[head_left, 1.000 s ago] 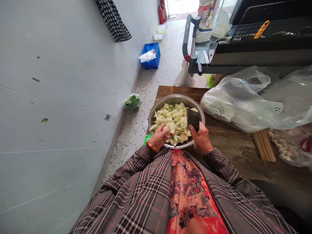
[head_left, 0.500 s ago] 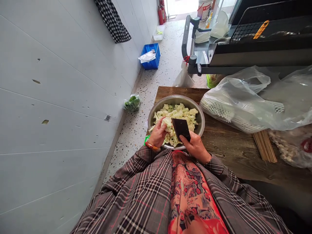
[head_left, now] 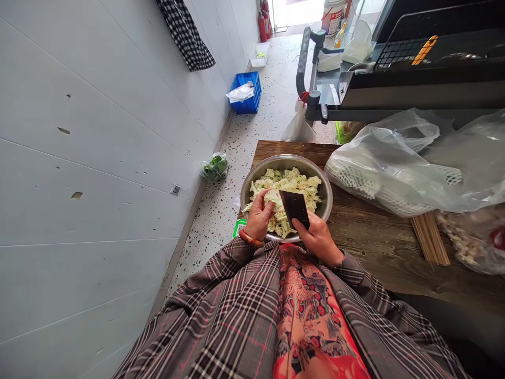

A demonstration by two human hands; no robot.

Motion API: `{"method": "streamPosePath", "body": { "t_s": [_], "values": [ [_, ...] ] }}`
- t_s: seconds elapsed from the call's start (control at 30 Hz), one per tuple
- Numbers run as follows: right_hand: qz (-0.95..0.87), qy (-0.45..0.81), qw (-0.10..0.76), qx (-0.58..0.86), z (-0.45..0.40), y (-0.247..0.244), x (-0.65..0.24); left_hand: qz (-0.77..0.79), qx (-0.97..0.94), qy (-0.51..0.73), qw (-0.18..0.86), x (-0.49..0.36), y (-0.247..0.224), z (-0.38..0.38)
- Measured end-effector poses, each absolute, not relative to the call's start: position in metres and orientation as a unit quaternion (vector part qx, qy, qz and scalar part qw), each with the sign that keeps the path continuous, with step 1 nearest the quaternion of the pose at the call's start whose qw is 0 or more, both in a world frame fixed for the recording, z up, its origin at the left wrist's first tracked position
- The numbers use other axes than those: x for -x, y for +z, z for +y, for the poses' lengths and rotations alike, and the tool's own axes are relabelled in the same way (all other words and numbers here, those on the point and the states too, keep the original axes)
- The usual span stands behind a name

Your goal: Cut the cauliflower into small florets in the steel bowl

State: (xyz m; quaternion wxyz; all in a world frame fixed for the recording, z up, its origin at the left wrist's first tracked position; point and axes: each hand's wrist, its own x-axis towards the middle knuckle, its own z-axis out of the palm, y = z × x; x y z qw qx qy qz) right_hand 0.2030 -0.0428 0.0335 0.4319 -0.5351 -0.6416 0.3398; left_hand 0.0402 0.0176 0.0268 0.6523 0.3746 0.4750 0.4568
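A wide metal bowl (head_left: 325,200) full of cut cauliflower (head_left: 292,180) stands on the wooden table right before me. Over its near left side my left hand (head_left: 260,215) is closed on a pale cauliflower piece (head_left: 272,196), with an orange-red bangle on the wrist. My right hand (head_left: 317,238) grips a cleaver (head_left: 295,207) with a dark, broad blade. Its handle is hidden inside my fist. The blade tilts up over the bowl, close to the piece in my left hand; whether they touch I cannot tell.
Clear plastic bags (head_left: 394,163) with white foam netting lie right of the bowl, near wooden sticks (head_left: 430,239). A cart (head_left: 310,79) stands beyond the table. Along the left wall are a bag of greens (head_left: 215,167) and a blue crate (head_left: 246,102).
My left hand has turned slightly and shows more of its back, uncovering more of a green card beside the bowl. The cleaver is nearly where it was; the view shifted a little.
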Motion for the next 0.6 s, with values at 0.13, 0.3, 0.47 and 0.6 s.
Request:
{"method": "streamPosePath", "body": {
  "t_s": [0.13,0.3,0.47,0.6],
  "values": [
    [-0.656,0.322,0.42,0.539,-0.043,0.034,-0.202,0.483,-0.389,0.457,0.638,-0.039,0.025,0.015],
    [-0.678,0.317,0.404,0.526,-0.043,0.03,-0.202,0.5,-0.435,0.44,0.607,-0.035,0.024,0.013],
    [-0.684,0.315,0.399,0.523,-0.043,0.029,-0.201,0.496,-0.525,0.423,0.548,-0.032,0.029,0.014],
    [-0.697,0.298,0.385,0.526,-0.04,0.032,-0.198,0.498,-0.549,0.434,0.513,-0.031,0.034,0.014]
  ]
}}
